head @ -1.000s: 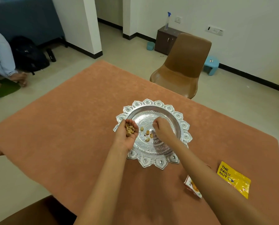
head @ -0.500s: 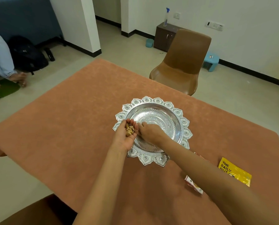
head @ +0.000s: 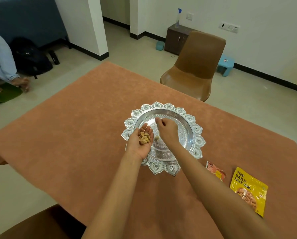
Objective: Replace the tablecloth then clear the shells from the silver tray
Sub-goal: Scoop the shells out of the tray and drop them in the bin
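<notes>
An orange tablecloth covers the bench. At lower right lie a yellow nut packet and, just left of it, a smaller packet. At centre frame the left hand is held palm up, fingers loosely spread, cradling a heap of shells over the left rim of the tray. The right hand hovers inside the tray, fingers curled downward; whether it pinches anything cannot be told. A stray shell lies on the tray floor between the hands. A brown chair stands beyond, upper right.
</notes>
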`<action>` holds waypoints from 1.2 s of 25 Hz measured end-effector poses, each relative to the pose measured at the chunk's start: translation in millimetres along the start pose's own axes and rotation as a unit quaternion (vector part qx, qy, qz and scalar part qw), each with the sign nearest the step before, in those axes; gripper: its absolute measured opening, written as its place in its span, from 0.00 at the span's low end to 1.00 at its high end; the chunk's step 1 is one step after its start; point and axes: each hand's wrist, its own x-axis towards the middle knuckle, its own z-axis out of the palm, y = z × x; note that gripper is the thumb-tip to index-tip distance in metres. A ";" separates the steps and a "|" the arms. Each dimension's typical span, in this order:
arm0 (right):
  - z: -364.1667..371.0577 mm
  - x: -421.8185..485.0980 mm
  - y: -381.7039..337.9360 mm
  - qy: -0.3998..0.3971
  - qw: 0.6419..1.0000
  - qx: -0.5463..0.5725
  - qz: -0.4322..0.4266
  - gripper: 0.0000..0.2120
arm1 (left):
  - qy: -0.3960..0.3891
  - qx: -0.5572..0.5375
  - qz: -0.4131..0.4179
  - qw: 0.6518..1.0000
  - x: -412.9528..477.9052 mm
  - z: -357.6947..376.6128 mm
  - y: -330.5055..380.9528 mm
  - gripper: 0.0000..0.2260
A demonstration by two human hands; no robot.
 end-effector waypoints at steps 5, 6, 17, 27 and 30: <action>8.6 -24.8 -27.6 -0.005 0.996 -0.006 -0.090 0.14 | 0.023 0.014 -0.014 1.000 -1.1 15.2 -16.6 0.17; 10.2 -27.2 -26.8 -0.004 0.993 -0.021 -0.116 0.12 | 0.020 0.025 -0.011 0.999 0.1 16.5 -17.2 0.16; -27.7 4.1 4.4 -0.073 0.996 -0.052 -0.020 0.05 | -0.009 -0.140 -0.042 0.989 -9.0 10.7 0.9 0.14; -15.9 -5.8 9.7 -0.242 0.925 -0.280 -0.084 0.11 | -0.002 -0.061 -0.031 0.998 -4.1 -1.0 14.0 0.18; -13.2 -5.1 5.8 -0.250 0.935 -0.226 -0.112 0.08 | -0.002 -0.072 -0.022 0.997 -4.5 -1.0 19.8 0.16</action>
